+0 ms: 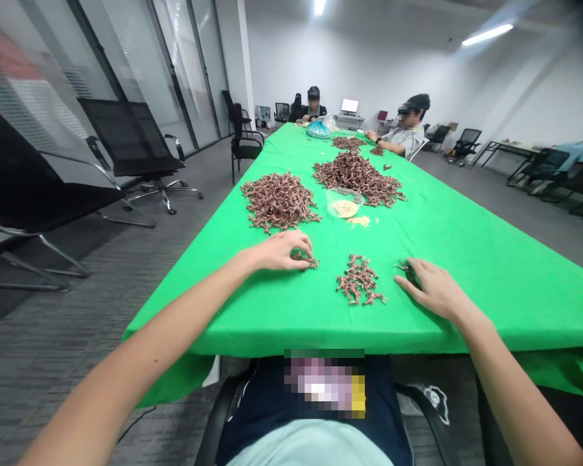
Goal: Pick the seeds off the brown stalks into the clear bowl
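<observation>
As the left hand (284, 249) curled its fingers round brown bits (313, 263) to bunch them, the right hand (434, 288) gripped what looked like a dark tool (412, 275), with the small pile (358, 279) between, easy to reach, on green cloth (282, 317).

Coppery pieces (357, 278) glossy; tablecloth (272, 310) matt; bowl (331, 206) plastic.

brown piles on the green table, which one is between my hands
The small, loose pile toward the front of the table, between the left hand and the right hand; the big heaps lie farther back.
</observation>
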`<state>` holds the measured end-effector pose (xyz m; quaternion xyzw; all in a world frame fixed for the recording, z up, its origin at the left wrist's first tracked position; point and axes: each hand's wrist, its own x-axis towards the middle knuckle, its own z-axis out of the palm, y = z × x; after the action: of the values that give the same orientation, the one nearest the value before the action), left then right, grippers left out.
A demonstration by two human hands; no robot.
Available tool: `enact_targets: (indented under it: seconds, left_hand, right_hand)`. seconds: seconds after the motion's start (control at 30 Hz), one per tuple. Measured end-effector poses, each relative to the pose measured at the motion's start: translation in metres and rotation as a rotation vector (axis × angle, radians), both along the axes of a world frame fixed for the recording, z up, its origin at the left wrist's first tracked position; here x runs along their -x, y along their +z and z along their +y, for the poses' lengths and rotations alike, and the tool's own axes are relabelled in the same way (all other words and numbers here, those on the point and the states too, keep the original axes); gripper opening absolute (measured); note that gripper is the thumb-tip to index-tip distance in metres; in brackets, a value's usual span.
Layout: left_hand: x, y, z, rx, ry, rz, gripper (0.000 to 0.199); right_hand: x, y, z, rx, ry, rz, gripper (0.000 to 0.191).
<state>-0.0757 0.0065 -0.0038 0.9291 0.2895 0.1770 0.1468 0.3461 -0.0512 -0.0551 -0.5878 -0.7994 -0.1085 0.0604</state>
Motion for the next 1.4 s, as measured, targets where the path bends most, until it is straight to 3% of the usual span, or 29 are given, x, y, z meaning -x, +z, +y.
enact_targets:
  seconds: [0.4, 0.6, 0.77, 0.9, 1.1, 1.23, 1.4]
  left_hand:
    - [-0.002, -0.002, 0.003, 0.154, -0.012, -0.175, 0.011]
    - [-0.002, -0.004, 0.003, 0.206, 0.074, -0.329, 0.016]
    - [-0.006, 0.0, 0.004, 0.191, 0.156, -0.442, 0.016]
    - [-0.008, 0.007, 0.014, 0.188, 0.227, -0.603, 0.018]
    - [0.001, 0.014, 0.024, 0.326, 0.327, -0.856, 0.024]
    - [0.014, 0.016, 0.02, 0.469, 0.344, -1.041, 0.031]
    - [0.023, 0.026, 0.008, 0.565, 0.281, -1.183, 0.032]
  right_hand:
    - [-0.002, -0.01, -0.007, -0.157, 0.032, 0.095, 0.052]
    - [0.001, -0.021, -0.002, -0.227, 0.063, 0.071, 0.049]
    - [0.013, -0.009, 0.005, -0.311, 0.042, 0.234, 0.044]
    - [0.062, 0.023, 0.017, -0.33, 0.137, 0.522, 0.038]
    - [0.182, 0.063, 0.053, -0.351, 0.313, 0.801, 0.034]
    - [0.242, 0.068, 0.073, -0.303, 0.371, 0.918, 0.033]
    - [0.265, 0.062, 0.067, -0.264, 0.416, 0.902, 0.03]
